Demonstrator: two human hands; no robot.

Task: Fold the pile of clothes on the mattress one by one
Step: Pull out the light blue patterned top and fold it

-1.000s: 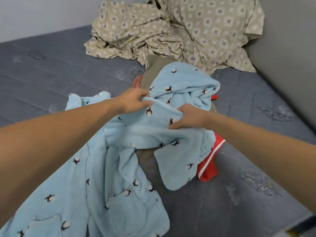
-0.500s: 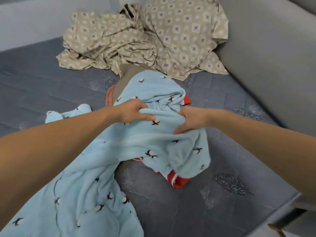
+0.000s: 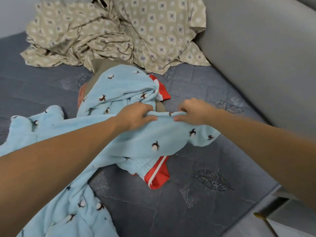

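A light blue fleece garment point(image 3: 119, 93) printed with small cotton flowers lies spread over the pile in the middle of the grey mattress point(image 3: 196, 194). My left hand point(image 3: 135, 115) and my right hand point(image 3: 193, 111) both pinch one edge of it, a short stretch of cloth pulled between them. Under the blue garment lie a red garment with a white stripe point(image 3: 158, 177), an olive-brown piece point(image 3: 100, 65) and a salmon-coloured piece point(image 3: 81, 95). Much of the pile is hidden by the blue cloth.
A crumpled beige sheet with a diamond pattern point(image 3: 119, 31) is heaped at the back of the mattress. A grey wall point(image 3: 265, 57) runs along the right side. The mattress edge and a strip of floor point(image 3: 266, 224) show at the bottom right.
My hands have moved apart along the blue garment's edge, the right one shifting right. The cloth has lifted off the far right of the pile, so more red fabric shows there.
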